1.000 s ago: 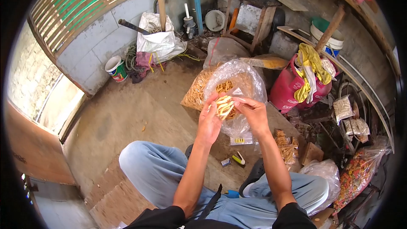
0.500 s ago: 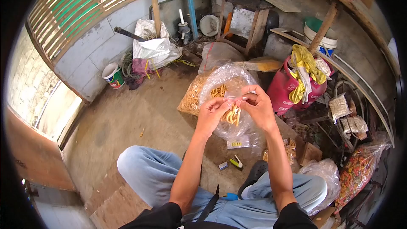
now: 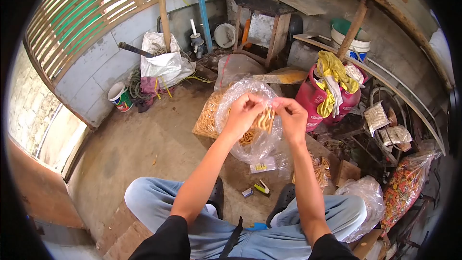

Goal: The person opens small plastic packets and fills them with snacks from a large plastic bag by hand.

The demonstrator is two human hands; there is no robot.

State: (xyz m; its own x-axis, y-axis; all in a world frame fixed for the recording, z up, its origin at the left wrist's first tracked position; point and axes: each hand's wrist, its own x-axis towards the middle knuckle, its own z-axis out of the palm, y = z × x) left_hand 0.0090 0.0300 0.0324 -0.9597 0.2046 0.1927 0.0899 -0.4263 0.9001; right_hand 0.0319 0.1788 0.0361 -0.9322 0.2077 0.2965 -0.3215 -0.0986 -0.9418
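A small clear bag of yellow-brown snack sticks (image 3: 264, 120) hangs between my hands. My left hand (image 3: 244, 114) pinches its top edge from the left, while my right hand (image 3: 291, 117) pinches the same edge from the right. Under them lies a large open plastic bag (image 3: 226, 108) with more sticks inside. Another bag full of sticks (image 3: 206, 118) leans against its left side. On the floor nearer my feet are a small pack of labels (image 3: 263, 165), a green stapler (image 3: 262, 187) and a little box (image 3: 247, 192).
Filled snack packets (image 3: 321, 171) lie right of my right forearm. Further right are a crumpled clear bag (image 3: 363, 202) and a bag of colourful pieces (image 3: 406, 185). A pink container (image 3: 310, 98) with yellow cloths stands behind. A white sack (image 3: 168, 62) and a paint bucket (image 3: 120, 97) are back left.
Both hands have risen slightly and come to the top edge of the small bag, which now hangs upright below the fingers. The whole view has shifted a little.
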